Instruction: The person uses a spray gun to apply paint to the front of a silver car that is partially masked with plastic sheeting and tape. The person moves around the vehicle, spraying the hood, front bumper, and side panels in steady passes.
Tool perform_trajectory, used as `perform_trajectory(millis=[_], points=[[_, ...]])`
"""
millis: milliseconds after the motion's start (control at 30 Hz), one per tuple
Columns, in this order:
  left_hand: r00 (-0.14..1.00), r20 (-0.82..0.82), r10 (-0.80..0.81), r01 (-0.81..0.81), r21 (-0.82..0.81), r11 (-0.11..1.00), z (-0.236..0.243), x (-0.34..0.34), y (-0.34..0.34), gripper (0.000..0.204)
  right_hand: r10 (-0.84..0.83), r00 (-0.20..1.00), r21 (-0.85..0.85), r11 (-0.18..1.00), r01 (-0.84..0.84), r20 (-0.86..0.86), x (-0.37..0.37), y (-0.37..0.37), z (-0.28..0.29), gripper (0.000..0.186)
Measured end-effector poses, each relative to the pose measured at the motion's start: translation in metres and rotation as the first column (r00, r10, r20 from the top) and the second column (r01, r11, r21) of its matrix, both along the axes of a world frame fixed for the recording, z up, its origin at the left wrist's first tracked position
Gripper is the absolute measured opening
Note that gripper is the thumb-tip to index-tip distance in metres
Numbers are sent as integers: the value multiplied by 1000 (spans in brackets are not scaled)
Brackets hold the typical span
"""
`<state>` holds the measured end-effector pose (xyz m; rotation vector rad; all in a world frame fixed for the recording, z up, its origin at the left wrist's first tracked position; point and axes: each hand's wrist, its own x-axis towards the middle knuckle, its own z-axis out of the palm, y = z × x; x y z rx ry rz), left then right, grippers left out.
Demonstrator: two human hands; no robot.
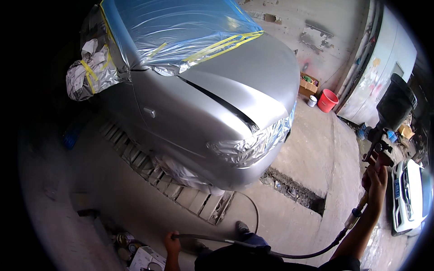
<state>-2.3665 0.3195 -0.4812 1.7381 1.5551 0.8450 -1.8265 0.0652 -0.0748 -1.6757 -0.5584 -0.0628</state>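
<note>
My right hand (376,183) is raised at the right, its fingers wrapped round the handle of a spray gun (380,143). A dark paint cup (398,104) sits on top of the gun. From the gun's lower end a black air hose (298,256) sags across in front of my body. At the lower left, my left hand (172,244) is closed round that hose. Ahead stands a silver-grey car (199,108), apart from both hands. Blue plastic film (181,27) with yellow tape covers its windscreen, and silvery film (253,147) covers the headlight area.
A slatted floor grate (174,186) runs beside the car, and an open pit (294,194) lies by its front. A red bucket (327,100), a small can (312,101) and a cardboard box (308,85) stand by the wall. Cans (125,239) sit lower left; a white car (408,198) is at right.
</note>
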Motion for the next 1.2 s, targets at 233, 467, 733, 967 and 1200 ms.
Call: perform_trajectory(millis=[233,467,733,967,1200], points=[[979,-55,-198,175,-280,944,2,-56,46,29,-30,993,-48,999,25,-116,-83,3,37,37],[949,-69,-308,300,-108,948,-6,-56,78,29,-94,965,-81,994,76,-243,-107,10,30,29],[939,-7,-343,340,-109,934,-21,-60,109,27,-84,942,8,996,91,-325,-92,16,3,29],[909,-133,-395,378,-140,915,-9,-49,120,23,-112,934,-22,994,111,-340,-90,25,6,31],[854,-150,-497,449,-267,852,-16,-59,168,16,-151,940,12,987,163,-305,-127,54,25,35]])
